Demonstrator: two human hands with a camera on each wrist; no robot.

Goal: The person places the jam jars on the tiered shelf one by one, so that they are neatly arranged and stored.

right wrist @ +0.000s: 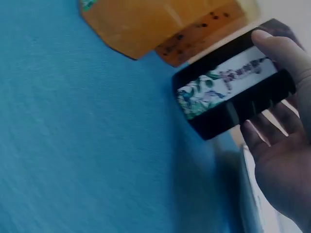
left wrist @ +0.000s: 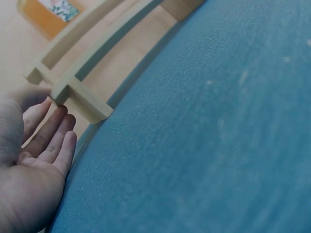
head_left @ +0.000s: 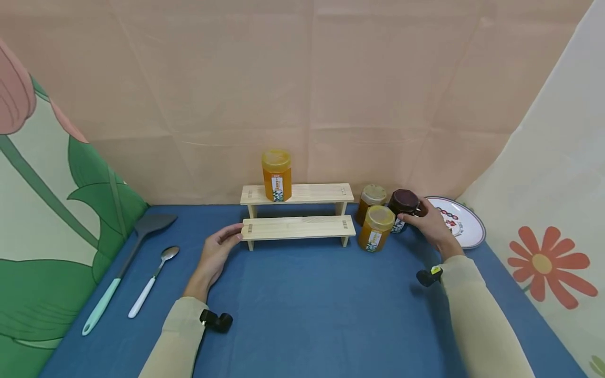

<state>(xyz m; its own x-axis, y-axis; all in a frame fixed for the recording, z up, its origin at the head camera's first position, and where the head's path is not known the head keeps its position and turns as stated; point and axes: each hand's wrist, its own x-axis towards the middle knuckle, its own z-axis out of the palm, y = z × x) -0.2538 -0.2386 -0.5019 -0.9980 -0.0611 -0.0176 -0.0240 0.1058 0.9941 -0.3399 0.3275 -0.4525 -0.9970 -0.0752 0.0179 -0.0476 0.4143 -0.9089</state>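
A two-tier wooden rack (head_left: 298,228) stands at the back, with an amber honey jar (head_left: 277,178) on its upper tier. My left hand (head_left: 217,252) pinches the left end of the lower tier between thumb and fingertips; its other fingers hang loose beneath in the left wrist view. At the right, my right hand (head_left: 432,226) grips a dark jar (right wrist: 233,85), thumb on one side and fingers round the other. That jar has a dark lid and a white flowered label, and leans in the right wrist view. Two amber jars, one in front (head_left: 377,228) and one behind (head_left: 371,199), stand beside it.
A white plate (head_left: 465,231) with red markings lies behind the right hand. On the left lie a spatula (head_left: 127,262) with a mint handle and a spoon (head_left: 153,278) with a white handle. A blue cloth (head_left: 302,310) covers the table; a pinkish backdrop (head_left: 302,94) rises behind.
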